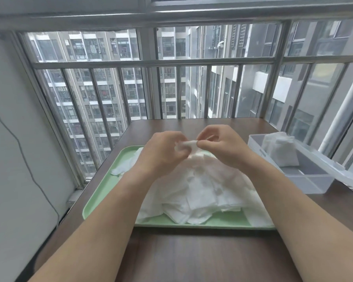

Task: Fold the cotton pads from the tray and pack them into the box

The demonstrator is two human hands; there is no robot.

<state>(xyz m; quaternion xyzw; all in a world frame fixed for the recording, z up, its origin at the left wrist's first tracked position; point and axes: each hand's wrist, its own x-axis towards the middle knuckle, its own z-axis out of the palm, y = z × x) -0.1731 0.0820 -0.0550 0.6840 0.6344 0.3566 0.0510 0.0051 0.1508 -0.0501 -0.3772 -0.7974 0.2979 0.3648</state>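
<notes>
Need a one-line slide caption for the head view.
Left hand and right hand pinch a cotton pad over the heaped tray; packed pads sit in the box.

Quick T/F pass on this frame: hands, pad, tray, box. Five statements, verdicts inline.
1. The left hand and the right hand both pinch one cotton pad above the tray. True.
2. The tray is blue. False: it is green.
3. The box has nothing in it. False: white folded pads sit in its far compartment.
4. The box stands on the table to the right of the tray. True.
5. A heap of loose pads lies on the tray under the hands. True.
</notes>
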